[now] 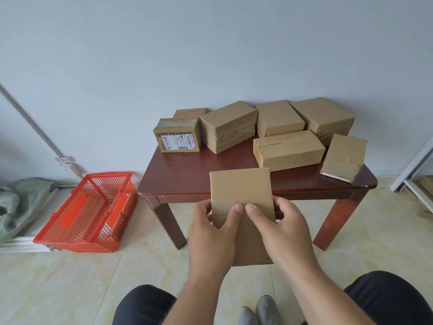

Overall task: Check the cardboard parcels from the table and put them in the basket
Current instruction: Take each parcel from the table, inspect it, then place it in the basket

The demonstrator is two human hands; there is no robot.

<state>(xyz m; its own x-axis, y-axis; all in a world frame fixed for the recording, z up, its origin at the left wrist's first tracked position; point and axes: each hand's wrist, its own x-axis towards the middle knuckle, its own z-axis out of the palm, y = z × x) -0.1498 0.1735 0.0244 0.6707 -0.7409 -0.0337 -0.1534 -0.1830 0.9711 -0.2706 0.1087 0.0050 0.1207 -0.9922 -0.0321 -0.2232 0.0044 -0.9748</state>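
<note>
I hold a flat brown cardboard parcel [241,191] upright in front of the table's near edge. My left hand [210,235] grips its left side, thumb on the face. My right hand [283,233] grips the right side, thumb pressed beside the other thumb. Several more cardboard parcels lie on the dark red wooden table [187,174]: a labelled one [177,137] at the back left, a taped one [228,126] beside it, a long one [289,150] in the middle, and a flat one [344,158] at the right corner. The red plastic basket [86,214] stands on the floor to the left, with nothing in it.
A grey-green sack [16,202] lies at the far left by the wall. White frame parts [414,174] lean at the right. My knees and grey shoes [260,310] are at the bottom. The floor is pale tile.
</note>
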